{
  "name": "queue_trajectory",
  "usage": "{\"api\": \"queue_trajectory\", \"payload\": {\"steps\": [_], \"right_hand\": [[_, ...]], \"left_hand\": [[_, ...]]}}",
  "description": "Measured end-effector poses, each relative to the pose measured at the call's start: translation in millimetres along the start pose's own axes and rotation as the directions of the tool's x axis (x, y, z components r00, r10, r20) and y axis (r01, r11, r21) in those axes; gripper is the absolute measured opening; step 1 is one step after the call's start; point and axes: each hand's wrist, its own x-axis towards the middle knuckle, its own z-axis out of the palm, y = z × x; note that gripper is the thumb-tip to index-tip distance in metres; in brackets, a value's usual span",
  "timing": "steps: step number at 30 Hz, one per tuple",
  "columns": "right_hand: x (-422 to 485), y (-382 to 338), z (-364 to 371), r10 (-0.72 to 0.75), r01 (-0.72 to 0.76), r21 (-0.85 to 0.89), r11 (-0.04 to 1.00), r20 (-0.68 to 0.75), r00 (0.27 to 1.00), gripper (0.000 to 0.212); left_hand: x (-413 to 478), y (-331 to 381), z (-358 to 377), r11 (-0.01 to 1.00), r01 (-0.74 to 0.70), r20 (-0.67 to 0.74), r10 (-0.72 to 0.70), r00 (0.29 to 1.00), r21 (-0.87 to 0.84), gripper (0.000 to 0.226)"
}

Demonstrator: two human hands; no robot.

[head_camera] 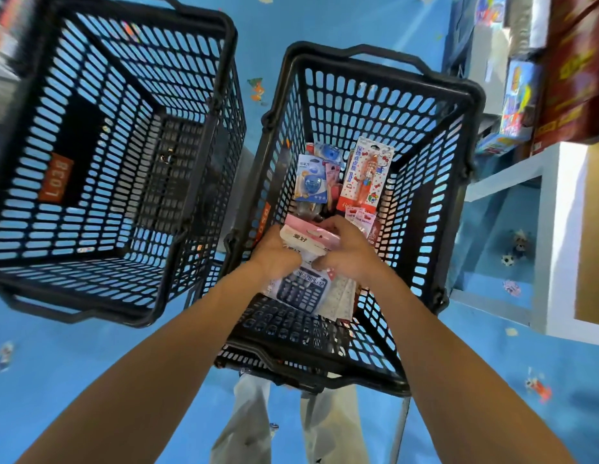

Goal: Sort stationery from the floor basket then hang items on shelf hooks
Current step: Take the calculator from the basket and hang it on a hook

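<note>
A black mesh basket (435, 169) on the blue floor holds packaged stationery: a blue carded pack (311, 178), a red-and-white pen pack (365, 174), small pink packs (364, 220) and a calculator in a clear bag (303, 289). Inside this basket, my left hand (277, 252) and my right hand (346, 247) together grip a white-and-pink pack (306, 236) just above the calculator. Both sets of fingers are closed around that pack.
A second black mesh basket (100, 155) with an orange label stands to the left, with nothing visible in it. A white shelf unit (555, 236) with boxed goods (519, 102) rises at the right. Printed blue floor surrounds the baskets.
</note>
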Motion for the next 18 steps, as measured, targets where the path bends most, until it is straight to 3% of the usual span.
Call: {"api": "queue_trajectory", "payload": {"steps": [7,10,12,14,16,18], "right_hand": [[-4.5,-4.4,-24.9,-0.013,0.042,0.32,0.947,-0.09,0.996,0.09],[-4.2,-1.6,-28.3,0.011,0.093,0.532,0.842,-0.19,0.982,0.1],[0.4,4.3,-24.7,0.085,0.084,0.633,0.769,-0.232,0.969,0.086],[7.5,16.9,-14.7,0.157,0.066,0.617,0.785,-0.3,0.941,0.051],[12.5,28.5,-2.6,0.157,0.049,0.431,0.901,-0.431,0.888,0.01],[15.9,40.4,9.3,0.058,0.027,0.187,0.982,-0.434,0.899,0.016]], "left_hand": [[-6.9,6.4,-6.4,0.97,0.078,-0.012,-0.083,0.996,-0.229,0.036],[-7.4,12.4,-3.3,0.96,0.033,-0.091,-0.061,0.994,-0.277,0.035],[-4.3,16.8,1.7,0.96,-0.026,-0.177,-0.025,0.984,-0.279,0.033],[-1.5,21.8,6.4,0.955,-0.082,-0.255,0.007,0.967,-0.285,0.033],[3.0,24.3,11.0,0.962,-0.144,-0.329,0.061,0.942,-0.233,0.032],[6.5,23.1,16.6,0.973,-0.206,-0.38,0.151,0.913,-0.107,0.028]]}}
